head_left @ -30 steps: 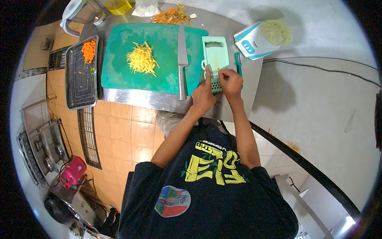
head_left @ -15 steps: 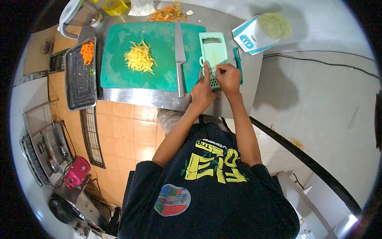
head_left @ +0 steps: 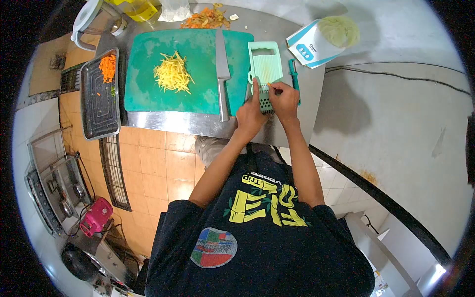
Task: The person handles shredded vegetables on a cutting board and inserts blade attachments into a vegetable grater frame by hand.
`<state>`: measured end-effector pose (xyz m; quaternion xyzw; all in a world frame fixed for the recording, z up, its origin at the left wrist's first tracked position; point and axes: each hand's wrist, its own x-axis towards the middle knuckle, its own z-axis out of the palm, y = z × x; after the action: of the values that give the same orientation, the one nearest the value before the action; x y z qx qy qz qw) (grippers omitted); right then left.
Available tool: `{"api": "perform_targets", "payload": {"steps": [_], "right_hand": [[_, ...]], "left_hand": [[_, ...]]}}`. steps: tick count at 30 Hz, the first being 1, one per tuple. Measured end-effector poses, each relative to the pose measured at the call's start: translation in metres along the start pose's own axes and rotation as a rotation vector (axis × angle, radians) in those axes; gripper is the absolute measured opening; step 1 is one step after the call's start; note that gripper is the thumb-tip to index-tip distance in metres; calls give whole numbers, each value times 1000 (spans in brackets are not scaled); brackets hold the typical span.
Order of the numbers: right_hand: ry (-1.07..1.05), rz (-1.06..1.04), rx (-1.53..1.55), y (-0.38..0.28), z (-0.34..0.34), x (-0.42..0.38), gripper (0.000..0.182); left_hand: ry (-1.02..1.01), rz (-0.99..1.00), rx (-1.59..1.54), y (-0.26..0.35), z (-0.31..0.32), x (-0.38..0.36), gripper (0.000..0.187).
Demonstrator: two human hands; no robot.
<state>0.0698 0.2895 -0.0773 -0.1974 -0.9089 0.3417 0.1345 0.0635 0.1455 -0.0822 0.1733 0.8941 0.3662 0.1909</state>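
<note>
A light green plastic grater lies at the right end of the steel counter, its holed end toward me. My left hand grips its left side near that end, the thumb stretched along the edge. Over the grating surface, my right hand is closed in a pinch; a tiny yellowish bit shows at the fingertips, too small to name. Left of the grater is a green cutting board with a pile of thin yellow strips. A large knife rests along the board's right side, handle toward me.
A teal-handled peeler lies right of the grater. Behind it stands a white-and-blue kitchen scale bearing a pale green round item. At left, a dark metal tray holds orange shreds. Peelings lie behind the board.
The view has shifted very slightly. Both hands keep nearly the same place on the grater, and the strips and knife lie as before.
</note>
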Motion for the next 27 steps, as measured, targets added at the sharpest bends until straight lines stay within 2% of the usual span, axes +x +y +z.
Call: {"api": "perform_targets", "payload": {"steps": [3, 10, 16, 21, 27], "right_hand": [[-67, 26, 9, -1, -5, 5, 13], [-240, 21, 22, -4, -20, 22, 14], [-245, 48, -47, -14, -19, 26, 13], [-135, -4, -16, -4, -10, 25, 9], [-125, 22, 18, 3, -10, 20, 7]], "left_hand": [[60, 62, -29, -2, 1, -3, 140], [20, 27, -15, -2, 3, -2, 138], [36, 37, -8, -7, 8, 2, 139], [29, 18, -18, -4, 5, 1, 140], [-68, -57, 0, 8, -8, -1, 134]]}}
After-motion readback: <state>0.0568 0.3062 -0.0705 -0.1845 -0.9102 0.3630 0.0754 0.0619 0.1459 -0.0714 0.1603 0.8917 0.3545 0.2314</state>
